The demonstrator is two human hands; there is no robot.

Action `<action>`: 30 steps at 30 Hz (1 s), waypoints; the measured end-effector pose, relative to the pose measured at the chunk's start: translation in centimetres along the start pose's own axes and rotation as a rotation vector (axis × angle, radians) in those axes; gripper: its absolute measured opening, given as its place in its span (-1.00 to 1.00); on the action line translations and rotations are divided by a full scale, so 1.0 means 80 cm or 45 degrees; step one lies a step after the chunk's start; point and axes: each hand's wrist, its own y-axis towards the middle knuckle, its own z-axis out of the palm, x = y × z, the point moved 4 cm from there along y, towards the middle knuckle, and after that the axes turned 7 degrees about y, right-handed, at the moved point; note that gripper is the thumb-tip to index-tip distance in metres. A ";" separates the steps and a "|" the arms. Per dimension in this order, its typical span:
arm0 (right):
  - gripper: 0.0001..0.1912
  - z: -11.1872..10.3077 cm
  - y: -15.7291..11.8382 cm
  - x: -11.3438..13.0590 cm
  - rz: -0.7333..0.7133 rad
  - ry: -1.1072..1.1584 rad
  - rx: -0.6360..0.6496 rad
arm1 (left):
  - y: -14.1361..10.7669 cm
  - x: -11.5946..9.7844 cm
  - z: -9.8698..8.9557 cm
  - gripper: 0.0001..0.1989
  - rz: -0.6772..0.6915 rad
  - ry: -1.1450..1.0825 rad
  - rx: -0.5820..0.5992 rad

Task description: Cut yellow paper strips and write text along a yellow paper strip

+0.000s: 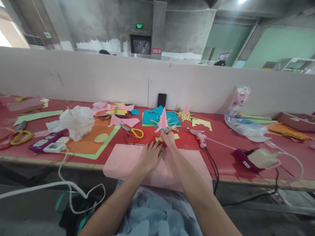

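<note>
My left hand (153,155) lies flat with its fingers spread, on the pink sheet (123,160) at the table's front edge, fingertips reaching the red paper (189,141). Just ahead of it, my right hand (169,137) is closed, its fingers drawn together beside a pink paper cone (163,119). Whatever it may pinch is too small to make out. The cone stands upright amid thin strips on blue paper (150,116). Small yellow paper pieces (176,136) lie by my fingers. Behind to the right stands a second pink cone (186,109) on a ring of yellow-green strips.
Scissors (136,132) lie left of my hands, and a pink glue gun (200,138) with a black cord lies right. Farther out are a crumpled white bag (77,121), orange paper (86,144), power strips (248,160) and a plastic packet (242,123). A white partition (98,78) borders the back.
</note>
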 end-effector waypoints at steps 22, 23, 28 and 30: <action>-0.71 0.001 -0.001 0.001 0.026 -0.030 0.018 | -0.001 -0.001 -0.004 -0.55 -0.003 -0.030 0.004; -0.70 0.001 -0.001 0.001 0.027 -0.026 0.022 | -0.001 -0.001 -0.005 -0.55 -0.005 -0.031 0.006; -0.71 0.002 0.001 -0.002 0.015 0.016 0.030 | -0.001 -0.001 -0.005 -0.54 -0.001 -0.020 0.011; -0.70 0.002 0.001 -0.001 0.009 0.012 0.015 | -0.001 -0.001 -0.005 -0.54 0.003 -0.013 0.001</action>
